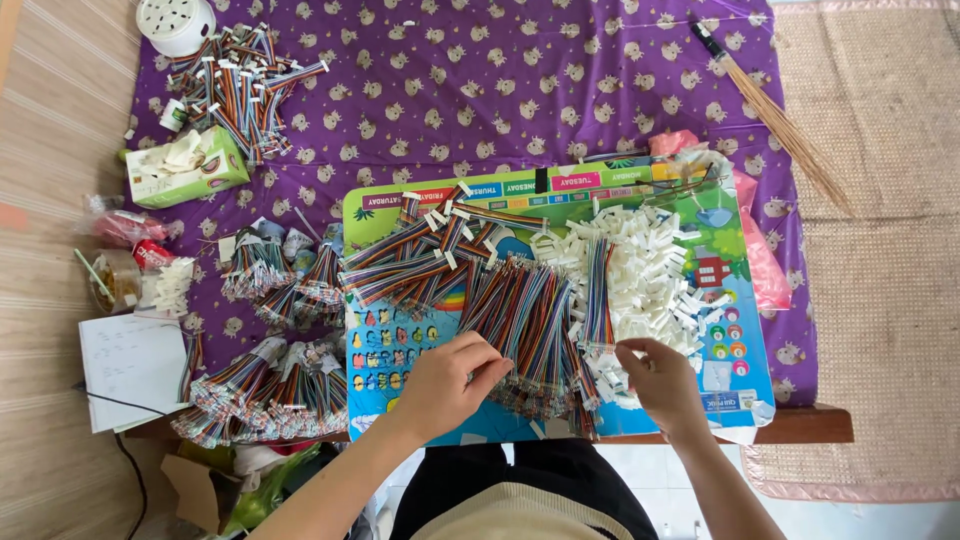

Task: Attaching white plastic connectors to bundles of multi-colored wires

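My left hand (447, 383) rests on the near edge of a large pile of multicoloured ribbon cables (520, 320), with its fingertips pinched on the cable ends. My right hand (660, 380) hovers at the near edge of a heap of small white plastic connectors (650, 270), fingers curled as if pinching one; the piece itself is too small to make out. Both piles lie on a colourful children's board (400, 345) set on a low table.
A purple patterned cloth (520, 90) covers the table. Bundled cables (270, 385) lie at the left, more loose cables (240, 85) at the far left. A green box (185, 168), a white round device (176, 22), a notepad (130, 365) and a broom (775, 110) surround them.
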